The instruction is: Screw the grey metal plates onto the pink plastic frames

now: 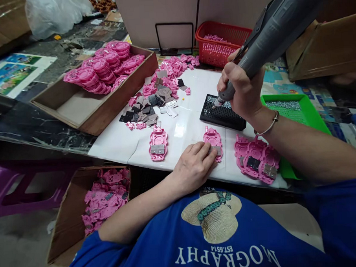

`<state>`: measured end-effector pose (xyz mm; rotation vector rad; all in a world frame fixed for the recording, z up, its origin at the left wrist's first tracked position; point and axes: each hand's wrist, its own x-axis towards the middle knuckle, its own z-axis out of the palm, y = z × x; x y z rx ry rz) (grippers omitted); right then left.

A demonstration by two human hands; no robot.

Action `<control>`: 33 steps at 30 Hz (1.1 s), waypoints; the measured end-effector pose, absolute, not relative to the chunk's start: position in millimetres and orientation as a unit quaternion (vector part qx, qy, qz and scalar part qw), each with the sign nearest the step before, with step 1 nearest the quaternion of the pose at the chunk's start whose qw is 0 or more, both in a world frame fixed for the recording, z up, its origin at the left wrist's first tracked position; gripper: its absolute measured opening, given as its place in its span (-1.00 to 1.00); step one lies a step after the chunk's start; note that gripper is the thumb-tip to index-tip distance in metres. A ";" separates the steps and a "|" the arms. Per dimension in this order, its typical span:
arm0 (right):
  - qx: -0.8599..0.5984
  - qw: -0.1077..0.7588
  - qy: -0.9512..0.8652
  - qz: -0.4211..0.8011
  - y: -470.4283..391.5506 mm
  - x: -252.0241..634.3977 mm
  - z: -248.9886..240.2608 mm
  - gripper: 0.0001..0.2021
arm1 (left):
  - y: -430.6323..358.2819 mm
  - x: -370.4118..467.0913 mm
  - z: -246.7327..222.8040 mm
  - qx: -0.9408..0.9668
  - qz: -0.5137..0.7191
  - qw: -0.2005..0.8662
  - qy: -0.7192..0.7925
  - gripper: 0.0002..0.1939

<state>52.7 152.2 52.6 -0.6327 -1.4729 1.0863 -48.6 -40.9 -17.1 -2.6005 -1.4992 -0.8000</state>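
Observation:
My right hand [242, 85] is wrapped round a grey electric screwdriver [251, 53]. Its tip points down at the screws on a black perforated tray [221, 118]; whether it touches one I cannot tell. My left hand [194, 164] lies with its fingers stretched over a pink plastic casing [212, 136], on the grey metal plate [216, 150] set in it. To the left, a similar pink casing [158, 139] with a grey plate lies apart on the white work surface [180, 127]. Several more pink casings [255, 155] overlap beside my right forearm.
Loose grey and black plates [147, 107] and small pink parts [175, 68] are heaped behind. A cardboard tray [117, 100] holds stacked pink pieces. Around the right side stand a red basket [218, 55] and a green tray [309, 112]. An open carton [64, 225] of pink parts sits below left.

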 end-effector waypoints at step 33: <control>-0.203 0.518 -0.640 0.530 96.5 69.8 53.9 -0.69 | -38.2 -47.0 -11.3 -0.835 -0.241 -0.009 -0.495 -0.69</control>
